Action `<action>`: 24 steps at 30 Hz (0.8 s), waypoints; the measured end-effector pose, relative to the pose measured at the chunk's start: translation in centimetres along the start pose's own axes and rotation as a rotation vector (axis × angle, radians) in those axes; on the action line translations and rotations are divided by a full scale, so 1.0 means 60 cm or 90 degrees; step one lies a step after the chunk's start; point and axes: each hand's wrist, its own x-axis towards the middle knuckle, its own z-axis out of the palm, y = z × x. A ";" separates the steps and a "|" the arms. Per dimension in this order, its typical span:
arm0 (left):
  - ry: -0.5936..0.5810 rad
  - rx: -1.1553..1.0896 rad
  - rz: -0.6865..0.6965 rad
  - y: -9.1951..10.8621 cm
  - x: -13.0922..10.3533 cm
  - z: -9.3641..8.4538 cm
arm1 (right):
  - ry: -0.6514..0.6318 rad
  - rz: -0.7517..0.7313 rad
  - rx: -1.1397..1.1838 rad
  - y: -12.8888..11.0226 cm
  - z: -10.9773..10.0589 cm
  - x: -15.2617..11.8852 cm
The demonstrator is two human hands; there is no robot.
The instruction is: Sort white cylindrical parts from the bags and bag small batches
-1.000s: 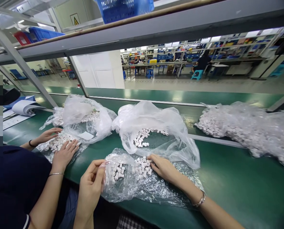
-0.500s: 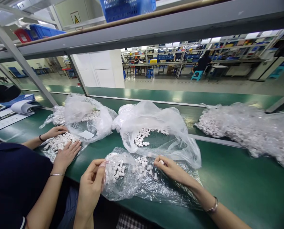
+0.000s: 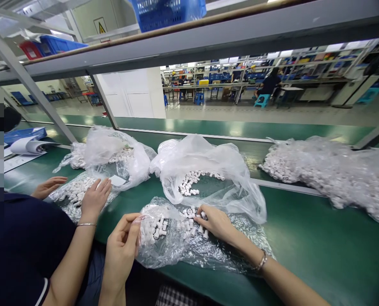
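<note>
Reaching back leftward with the right hand, after curling farther right around a white piece half a second ago. Now poking half-bent fingers, slightly apart, into the loose small white tubular plastic pieces lying just right of the bag; not being able to tell about any firm grip on one. Pinching, just as before, the edge of a thin clear crinkled plastic bag with the left hand, pressing thumb against bent forefinger. Seeing, farther left, a co-worker's left hand pulling off a neighbouring pile since the last frame, and a co-worker's right hand shifting up beside a flat white paper slip.

Showing more white pieces through the bag's glossy film, some branching in a T. Spreading rightward from there, a wrinkled clear plastic film, catching light in fine sharp creases beneath the right forearm. Billowing behind, a large milky soft plastic bag, gaping toward the front and curving round matte white pieces. Resting all this on a smooth, faintly shiny green table. Bulging lumpily at the far right, a long clear-wrapped heap of white pieces.
</note>
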 end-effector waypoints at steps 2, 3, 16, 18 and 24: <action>-0.007 0.021 0.003 -0.001 -0.051 0.019 | -0.062 0.036 0.160 0.000 -0.013 -0.001; -0.010 0.026 0.005 -0.002 -0.071 0.025 | -0.105 0.057 0.271 0.000 -0.021 -0.004; -0.038 -0.016 -0.007 0.004 -0.099 0.043 | -0.048 0.054 0.082 0.008 -0.010 -0.084; -0.038 -0.014 -0.010 0.004 -0.100 0.043 | -0.034 0.049 -0.042 0.008 0.009 -0.090; -0.039 0.001 -0.012 0.006 -0.102 0.042 | -0.125 0.072 0.246 0.005 -0.010 -0.092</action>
